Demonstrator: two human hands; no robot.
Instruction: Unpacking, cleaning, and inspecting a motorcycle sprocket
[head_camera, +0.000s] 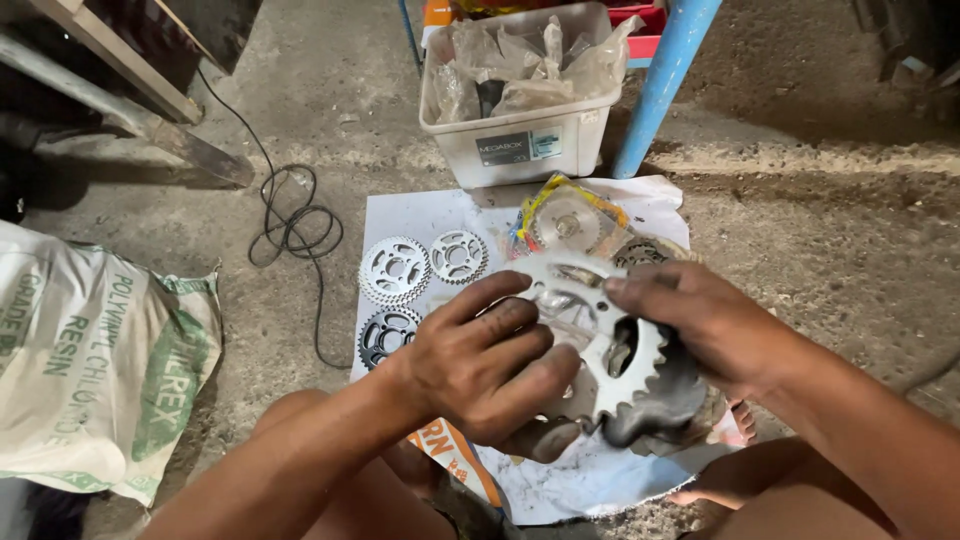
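Fingers (500, 300) of the left hand (480, 365) are curled around the near edge of a silver sprocket (600, 340), gripping it firmly, while the right hand (700, 330) lays its fingers over the far rim, so both hands are clamped on the same toothed disc. Just under the right fingertips a crumpled clear plastic bag (660, 400) hangs off the sprocket (whether the part is going into it or coming out cannot be told from this view). Beyond the left fingers, on the white sheet (420, 215), two bare silver sprockets (395, 268) lie side by side, and a dark sprocket (385, 335) sits just beside the left knuckles: by my judgement those three are already dealt with. Past the right fingertips a wrapped sprocket in a yellow-edged packet (565, 225) still waits, and farther off the white bin (520, 130) holds more crumpled bags. So some pieces laid out, one in hand, more to come, I'd say.
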